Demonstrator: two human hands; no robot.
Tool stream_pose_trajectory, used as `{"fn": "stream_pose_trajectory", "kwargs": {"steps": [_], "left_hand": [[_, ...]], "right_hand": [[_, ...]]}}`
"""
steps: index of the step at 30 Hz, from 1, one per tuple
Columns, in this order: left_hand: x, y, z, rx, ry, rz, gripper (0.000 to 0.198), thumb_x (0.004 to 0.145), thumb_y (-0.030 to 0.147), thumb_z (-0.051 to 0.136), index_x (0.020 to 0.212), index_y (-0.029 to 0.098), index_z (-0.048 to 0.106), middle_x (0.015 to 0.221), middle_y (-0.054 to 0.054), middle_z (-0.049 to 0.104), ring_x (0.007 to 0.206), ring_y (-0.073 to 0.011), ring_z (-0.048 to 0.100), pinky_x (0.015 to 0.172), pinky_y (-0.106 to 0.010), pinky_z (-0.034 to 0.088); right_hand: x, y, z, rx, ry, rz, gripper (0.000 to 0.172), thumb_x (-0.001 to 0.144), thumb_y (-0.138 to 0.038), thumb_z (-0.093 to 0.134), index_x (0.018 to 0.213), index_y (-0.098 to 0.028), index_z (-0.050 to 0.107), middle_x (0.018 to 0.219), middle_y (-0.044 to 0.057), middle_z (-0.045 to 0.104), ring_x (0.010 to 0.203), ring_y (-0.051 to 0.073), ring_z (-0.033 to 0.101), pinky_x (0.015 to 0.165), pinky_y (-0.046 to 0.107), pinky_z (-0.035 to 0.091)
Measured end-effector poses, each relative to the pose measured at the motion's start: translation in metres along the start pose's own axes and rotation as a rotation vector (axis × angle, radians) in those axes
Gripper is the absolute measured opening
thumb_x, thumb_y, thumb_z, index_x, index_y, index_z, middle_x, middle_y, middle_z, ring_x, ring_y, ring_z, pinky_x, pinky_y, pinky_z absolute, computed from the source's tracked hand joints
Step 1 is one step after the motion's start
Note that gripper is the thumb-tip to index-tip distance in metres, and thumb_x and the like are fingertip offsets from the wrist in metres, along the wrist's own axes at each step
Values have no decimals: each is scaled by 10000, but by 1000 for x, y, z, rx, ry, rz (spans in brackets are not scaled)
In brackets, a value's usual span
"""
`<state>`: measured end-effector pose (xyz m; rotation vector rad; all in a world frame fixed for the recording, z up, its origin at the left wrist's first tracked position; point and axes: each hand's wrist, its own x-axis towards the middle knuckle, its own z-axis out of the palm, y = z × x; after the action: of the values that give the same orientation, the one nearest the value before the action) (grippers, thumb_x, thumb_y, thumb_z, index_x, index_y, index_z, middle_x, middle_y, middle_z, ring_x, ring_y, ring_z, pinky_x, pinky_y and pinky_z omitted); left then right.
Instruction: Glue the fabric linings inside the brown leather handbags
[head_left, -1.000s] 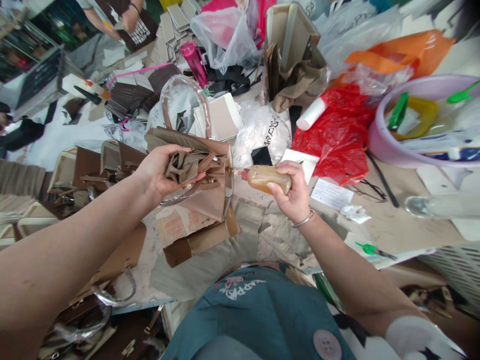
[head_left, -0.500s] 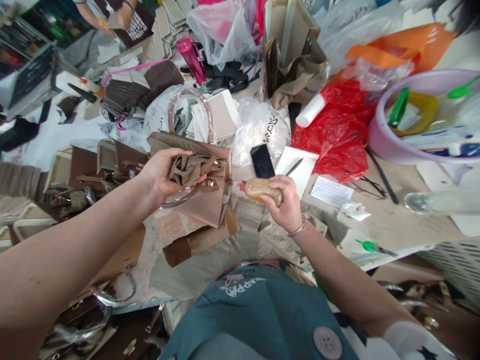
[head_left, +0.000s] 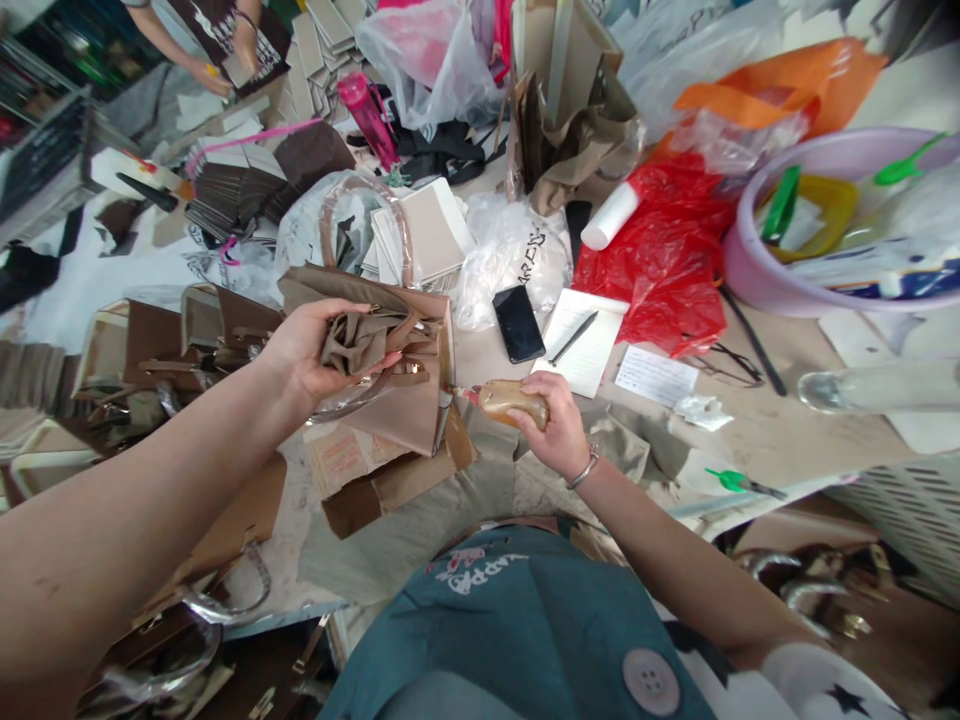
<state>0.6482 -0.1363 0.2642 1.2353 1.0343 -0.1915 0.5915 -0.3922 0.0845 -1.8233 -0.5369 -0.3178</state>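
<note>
My left hand (head_left: 298,352) is closed round bunched brown lining fabric (head_left: 356,340) at the opening of a tan handbag (head_left: 412,408). The bag lies on its side on the worktable, with a plastic-wrapped handle toward me and another standing up at the back. In my right hand (head_left: 559,428) is a yellowish, translucent squeeze bottle (head_left: 508,402), gripped by its rear end. Its narrow reddish nozzle points left and reaches the bag's right edge; whether it touches I cannot tell. A torn cardboard box (head_left: 360,505) sits beneath the bag.
Right of the bag are a black phone (head_left: 519,324), a notepad (head_left: 600,350) with a pen, and a red plastic bag (head_left: 656,260). A purple basin (head_left: 757,275) stands far right. More handbags (head_left: 154,345) line the left side. Another person's hands (head_left: 244,45) work at the back left.
My right hand has brought the bottle slightly left and down along the bag's right edge. My left hand keeps hold of the lining. The whole view has shifted a little.
</note>
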Motion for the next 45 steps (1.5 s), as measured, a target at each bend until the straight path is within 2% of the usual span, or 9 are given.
{"fn": "stream_pose_trajectory", "kwargs": {"steps": [6,11,15,19,22,27,33,40,45], "left_hand": [[1,-4,-5,27,-13,11,217,693,81,583,905,91,625,739,-136,715,612,-270,694,535,-453,608],[0,-8,-5,30,-53,4,185,709,64,558,883,83,617,744,-127,721,640,-263,702,540,-438,611],[0,-9,-6,27,-33,17,127,734,98,570,845,133,620,706,-99,715,612,-247,695,550,-418,615],[1,-9,-7,26,-49,10,142,735,95,564,862,122,622,716,-109,717,621,-253,698,555,-424,616],[-1,-9,-6,15,-49,9,157,724,94,569,872,109,619,724,-114,718,624,-256,701,545,-422,614],[-2,-8,-6,-5,-53,22,126,716,74,554,829,95,606,710,-116,710,611,-251,698,528,-431,607],[-2,-9,-9,5,-62,30,139,706,66,553,827,99,611,704,-116,707,596,-252,693,543,-441,608],[-4,-10,-13,0,-71,16,152,719,68,551,858,74,613,722,-117,702,623,-251,689,537,-433,607],[-5,-13,-16,10,-22,74,181,714,101,597,890,67,618,785,-128,696,696,-227,673,664,-484,600]], "right_hand": [[-8,-2,2,23,16,189,229,819,-291,626,1002,-226,505,971,67,565,926,231,569,840,421,494],[-6,-3,-2,66,-46,343,235,804,-323,636,984,-221,525,895,30,592,833,207,587,790,370,500],[-2,-11,-6,64,-75,310,236,795,-301,645,986,-231,526,912,27,593,833,202,584,798,363,499],[3,-17,-6,23,-5,210,237,802,-280,634,999,-233,511,961,54,572,901,222,571,828,388,494],[3,-18,-5,1,-34,166,233,804,-263,635,999,-235,510,976,65,569,925,231,565,832,402,493],[-6,-20,-3,50,-106,237,227,802,-280,640,991,-225,528,944,49,591,892,219,581,816,379,501],[-9,-15,2,106,1,395,239,807,-319,624,1000,-225,518,937,35,595,860,200,588,818,367,499],[-14,-23,-1,81,-81,341,231,801,-279,631,1001,-218,532,942,44,587,892,214,580,826,378,490],[-11,-27,-4,27,20,253,246,808,-264,632,1020,-228,511,992,58,565,954,222,564,868,384,473]]}}
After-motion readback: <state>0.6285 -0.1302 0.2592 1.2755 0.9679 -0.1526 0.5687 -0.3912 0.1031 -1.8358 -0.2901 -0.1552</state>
